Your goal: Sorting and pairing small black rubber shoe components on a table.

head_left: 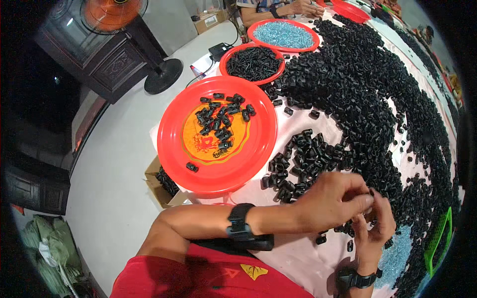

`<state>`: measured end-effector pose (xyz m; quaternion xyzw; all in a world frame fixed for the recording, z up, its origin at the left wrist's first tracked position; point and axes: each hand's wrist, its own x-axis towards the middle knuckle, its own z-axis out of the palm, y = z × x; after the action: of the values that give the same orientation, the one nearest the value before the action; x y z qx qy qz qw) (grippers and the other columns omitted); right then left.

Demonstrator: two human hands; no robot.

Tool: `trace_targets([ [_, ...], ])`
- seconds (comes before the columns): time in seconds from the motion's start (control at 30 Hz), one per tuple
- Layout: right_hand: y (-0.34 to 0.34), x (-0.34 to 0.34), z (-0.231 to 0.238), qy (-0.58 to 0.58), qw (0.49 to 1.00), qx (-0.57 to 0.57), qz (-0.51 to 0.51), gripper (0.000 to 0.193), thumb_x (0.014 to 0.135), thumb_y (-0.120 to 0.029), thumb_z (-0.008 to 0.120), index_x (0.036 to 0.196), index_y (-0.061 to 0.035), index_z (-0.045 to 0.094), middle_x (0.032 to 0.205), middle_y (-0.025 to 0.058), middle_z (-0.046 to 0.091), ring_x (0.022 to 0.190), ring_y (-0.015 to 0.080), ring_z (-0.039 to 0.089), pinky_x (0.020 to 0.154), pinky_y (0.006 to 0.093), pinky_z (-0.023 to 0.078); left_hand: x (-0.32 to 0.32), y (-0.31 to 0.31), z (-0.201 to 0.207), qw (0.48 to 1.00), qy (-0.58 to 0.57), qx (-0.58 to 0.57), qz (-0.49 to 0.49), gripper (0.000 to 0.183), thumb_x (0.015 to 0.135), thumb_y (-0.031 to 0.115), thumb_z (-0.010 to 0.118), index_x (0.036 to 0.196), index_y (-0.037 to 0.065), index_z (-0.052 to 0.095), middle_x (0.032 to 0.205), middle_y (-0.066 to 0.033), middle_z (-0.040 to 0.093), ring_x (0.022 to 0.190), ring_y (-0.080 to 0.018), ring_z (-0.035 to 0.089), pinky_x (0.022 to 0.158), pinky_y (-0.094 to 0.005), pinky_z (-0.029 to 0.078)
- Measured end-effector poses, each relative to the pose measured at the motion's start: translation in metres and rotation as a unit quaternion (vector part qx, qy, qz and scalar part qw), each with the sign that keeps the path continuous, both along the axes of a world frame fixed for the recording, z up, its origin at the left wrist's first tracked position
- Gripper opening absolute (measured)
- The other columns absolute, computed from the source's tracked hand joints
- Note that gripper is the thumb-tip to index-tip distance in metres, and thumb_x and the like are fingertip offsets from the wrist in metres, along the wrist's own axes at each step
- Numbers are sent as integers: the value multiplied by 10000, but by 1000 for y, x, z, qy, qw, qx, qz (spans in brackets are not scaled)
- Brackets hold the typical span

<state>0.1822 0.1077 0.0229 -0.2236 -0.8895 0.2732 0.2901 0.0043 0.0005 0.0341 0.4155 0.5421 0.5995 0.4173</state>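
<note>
Pale floor (114, 149), grey wall (171, 25), perhaps a dark cabinet (110, 72)

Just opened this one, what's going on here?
A person's left hand and right hand meet over a spread of small black parts; whatever is between them is too hidden to tell. To their left, a big red plate holds some black pieces. Beyond it stand a red dish of dark parts and a second dish of shiny bluish bits. Another person's hand shows farther off.

left hand (334, 199) | right hand (373, 232) just beside | black parts (318, 151) around
</note>
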Motion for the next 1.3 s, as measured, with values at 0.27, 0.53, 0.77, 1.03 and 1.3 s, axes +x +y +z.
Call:
trace_targets([
  [0.27, -30, -32, 1, -95, 955, 102, 263, 433, 773, -137, 793, 1198, -124, 715, 1320, 153, 660, 1064, 336, 652, 833, 426, 548, -91, -44, -11, 969, 100, 3, 227, 189, 983, 124, 699, 1141, 20, 696, 957, -29, 738, 817, -73, 663, 700, -229, 528],
  [0.53, 14, -22, -9, -55, 979, 186, 70, 424, 798, 24, 746, 1214, -42, 701, 1318, 195, 654, 1122, 392, 612, 938, 449, 517, -131, -81, -11, 916, 194, -64, 346, 188, 961, 100, 691, 1109, -14, 711, 784, 70, 551, 718, -15, 491, 632, -203, 420],
  [0.77, 0, -24, 2, -34, 980, 113, 161, 270, 740, -36, 809, 990, -44, 706, 950, 89, 668, 806, 276, 606, 689, 376, 523, -104, -91, 21, 945, 206, -182, 176, 180, 934, 172, 746, 886, 3, 706, 744, 32, 613, 700, -54, 553, 616, -267, 437],
  [1.03, 17, -14, 0, -46, 987, 130, 84, 308, 765, 16, 767, 1067, -25, 717, 1069, 146, 689, 890, 329, 633, 756, 393, 540, -52, -55, 2, 938, 260, -199, -111, 303, 879, 113, 769, 1128, 3, 636, 827, -8, 654, 724, -73, 584, 648, -250, 492],
  [1.3, 34, -3, -6, 13, 994, 107, 8, 315, 778, 88, 713, 1078, -9, 725, 1082, 152, 703, 899, 330, 647, 761, 389, 542, -41, 2, 15, 944, 327, 8, -32, 368, 903, 73, 722, 1258, 7, 653, 926, -67, 681, 752, -142, 634, 666, -285, 513],
])
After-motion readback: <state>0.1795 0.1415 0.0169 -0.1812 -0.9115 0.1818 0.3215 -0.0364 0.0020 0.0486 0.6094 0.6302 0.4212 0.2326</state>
